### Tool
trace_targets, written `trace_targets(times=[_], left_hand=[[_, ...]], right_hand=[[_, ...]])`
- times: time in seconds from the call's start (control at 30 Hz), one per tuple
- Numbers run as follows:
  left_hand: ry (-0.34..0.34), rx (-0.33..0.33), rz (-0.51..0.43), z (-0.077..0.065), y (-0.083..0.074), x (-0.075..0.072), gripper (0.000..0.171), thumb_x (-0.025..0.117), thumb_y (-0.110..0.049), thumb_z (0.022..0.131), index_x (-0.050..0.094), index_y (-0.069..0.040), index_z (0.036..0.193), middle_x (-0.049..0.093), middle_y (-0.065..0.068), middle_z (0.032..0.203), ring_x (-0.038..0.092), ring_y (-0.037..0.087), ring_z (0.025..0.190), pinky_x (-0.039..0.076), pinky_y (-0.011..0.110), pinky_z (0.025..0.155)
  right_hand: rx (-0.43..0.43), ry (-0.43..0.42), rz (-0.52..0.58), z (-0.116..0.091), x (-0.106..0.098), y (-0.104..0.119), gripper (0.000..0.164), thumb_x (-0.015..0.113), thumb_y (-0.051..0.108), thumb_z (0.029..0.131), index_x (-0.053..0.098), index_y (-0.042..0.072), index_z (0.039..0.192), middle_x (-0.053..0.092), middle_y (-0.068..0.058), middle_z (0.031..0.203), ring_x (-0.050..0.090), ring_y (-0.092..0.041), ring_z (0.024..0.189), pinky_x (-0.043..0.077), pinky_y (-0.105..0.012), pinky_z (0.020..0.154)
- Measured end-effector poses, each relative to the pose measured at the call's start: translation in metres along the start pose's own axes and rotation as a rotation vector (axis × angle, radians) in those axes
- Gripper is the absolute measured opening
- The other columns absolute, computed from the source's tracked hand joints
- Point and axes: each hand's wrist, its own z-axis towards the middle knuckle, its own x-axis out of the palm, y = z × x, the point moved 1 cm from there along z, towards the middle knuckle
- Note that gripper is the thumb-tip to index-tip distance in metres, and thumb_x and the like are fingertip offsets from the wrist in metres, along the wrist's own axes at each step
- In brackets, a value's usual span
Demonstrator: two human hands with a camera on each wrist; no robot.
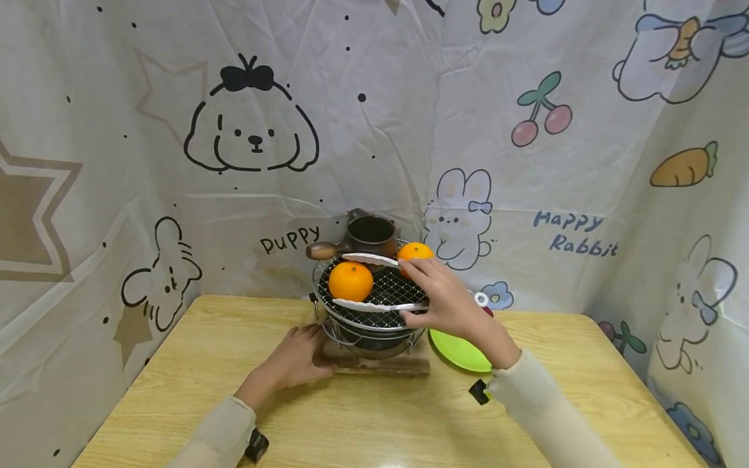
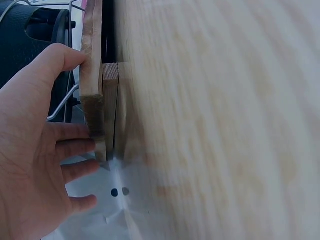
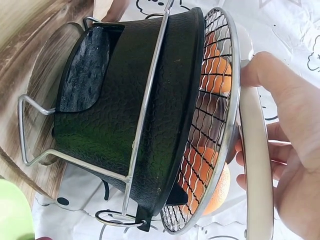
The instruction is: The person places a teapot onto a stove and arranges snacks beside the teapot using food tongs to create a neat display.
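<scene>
My right hand [image 1: 447, 299] holds a pair of tongs [image 1: 374, 307] from the right, thumb on one arm and fingers on the other. The spread pale, wavy tips lie on either side of an orange [image 1: 351, 282] on the round wire grill rack [image 1: 404, 292]. Behind the hand, a second orange [image 1: 417, 252] is partly covered. At the rack's back stands a brown side-handled pot [image 1: 374, 234]. My left hand [image 1: 295, 357] holds the left corner of the wooden board [image 1: 380, 365] under the black stove [image 3: 130, 100], its thumb [image 2: 67, 57] on the front edge.
A green plate [image 1: 459, 351] lies right of the stove, partly under my right forearm. Above it show a small white ring [image 1: 481, 299] and a bit of dark red. A printed cloth [image 1: 363, 143] hangs close behind the wooden table [image 1: 526, 403].
</scene>
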Motion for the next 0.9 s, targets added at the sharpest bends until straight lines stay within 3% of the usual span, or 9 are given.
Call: trace_targets(times=[0.5,0.9], left_hand=[[-0.004,-0.009,-0.014,-0.0003,-0.0008,-0.0008,0.079,0.073,-0.049,0.079,0.060,0.004,0.135,0.060,0.024,0.139,0.054,0.043,0.131,0.041,0.067,0.107],[-0.034,0.014,0.000,-0.0004,-0.0007,-0.0012,0.076,0.072,-0.049,0.078,0.062,0.004,0.131,0.062,0.023,0.136,0.056,0.042,0.128,0.043,0.065,0.106]], right_hand=[[0.034,-0.004,0.034,-0.0052,0.0030,-0.0030,0.086,0.085,0.032,0.076,0.051,-0.001,0.148,0.060,-0.015,0.137,0.057,-0.031,0.125,0.049,-0.050,0.108],[0.001,0.003,0.021,-0.0035,0.0017,-0.0031,0.090,0.084,0.033,0.075,0.048,0.001,0.150,0.060,-0.015,0.137,0.056,-0.032,0.126,0.049,-0.051,0.108]])
